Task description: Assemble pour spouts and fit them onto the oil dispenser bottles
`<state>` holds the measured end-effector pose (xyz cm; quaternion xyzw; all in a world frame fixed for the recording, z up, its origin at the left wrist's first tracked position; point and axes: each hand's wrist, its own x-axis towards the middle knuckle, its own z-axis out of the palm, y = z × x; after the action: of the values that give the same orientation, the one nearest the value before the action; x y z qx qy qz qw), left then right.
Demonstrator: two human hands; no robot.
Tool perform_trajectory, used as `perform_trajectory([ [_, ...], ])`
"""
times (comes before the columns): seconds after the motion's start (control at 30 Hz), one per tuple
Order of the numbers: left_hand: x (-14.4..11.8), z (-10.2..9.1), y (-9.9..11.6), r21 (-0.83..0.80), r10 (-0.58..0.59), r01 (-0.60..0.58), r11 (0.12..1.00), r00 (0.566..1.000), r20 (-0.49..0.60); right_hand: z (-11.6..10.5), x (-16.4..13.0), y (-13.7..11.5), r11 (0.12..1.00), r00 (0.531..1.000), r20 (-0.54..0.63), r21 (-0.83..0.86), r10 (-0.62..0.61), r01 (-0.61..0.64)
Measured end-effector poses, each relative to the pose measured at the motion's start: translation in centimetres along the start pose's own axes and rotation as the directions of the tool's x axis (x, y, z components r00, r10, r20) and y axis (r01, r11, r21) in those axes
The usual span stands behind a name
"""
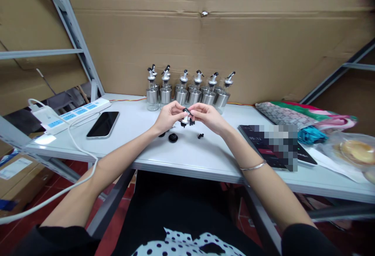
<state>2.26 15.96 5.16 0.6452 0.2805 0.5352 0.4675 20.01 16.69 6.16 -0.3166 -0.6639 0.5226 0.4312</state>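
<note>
Cardboard wall behind a white table [205,158]. Far left: power strip [74,114], then a dark phone [103,124] lying flat. My left hand [168,117] comes in from lower left, forearm angled up, fingers pinched on a small spout cap [185,118] held just above the table. My right hand [207,117] mirrors it, wrist bent inward, fingertips closed on the same cap. Loose black parts [173,137] lie below. Row of dispenser bottles [187,92] stands behind. Tablet [272,146] at right.

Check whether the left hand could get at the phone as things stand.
Probably yes: the phone lies bare on the table, nothing between it and the left hand, though that hand now holds a small spout part.
</note>
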Motion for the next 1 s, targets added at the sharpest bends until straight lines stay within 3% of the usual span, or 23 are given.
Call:
perform_trajectory([
  [0.13,0.1,-0.1,-0.1,-0.013,-0.039,0.038,0.999,0.994,-0.099,0.7,-0.2,-0.3,0.961,0.991,0.0,-0.242,-0.137,0.133],
  [0.23,0.2,0.1,-0.3,-0.035,-0.105,0.101,0.994,0.981,-0.161,1.3,-0.3,-0.2,0.834,0.965,0.0,-0.503,-0.263,0.227],
  [0.33,0.2,0.3,-0.2,-0.06,-0.162,0.153,0.986,0.97,-0.183,1.6,-0.2,0.2,0.722,0.943,0.009,-0.641,-0.332,0.26],
  [0.67,0.7,-0.3,-0.1,-0.202,-0.321,0.293,0.934,0.939,-0.125,1.1,-0.4,-0.1,0.737,0.944,0.011,-0.623,-0.33,0.264],
  [0.87,0.8,-0.7,0.2,-0.126,-0.231,0.213,0.969,0.961,-0.152,0.5,-0.4,-0.2,0.748,0.947,0.014,-0.609,-0.322,0.263],
  [1.0,1.0,-1.1,0.2,-0.123,-0.217,0.202,0.972,0.968,-0.127,0.1,-0.3,-0.2,0.691,0.928,0.059,-0.65,-0.368,0.315],
])
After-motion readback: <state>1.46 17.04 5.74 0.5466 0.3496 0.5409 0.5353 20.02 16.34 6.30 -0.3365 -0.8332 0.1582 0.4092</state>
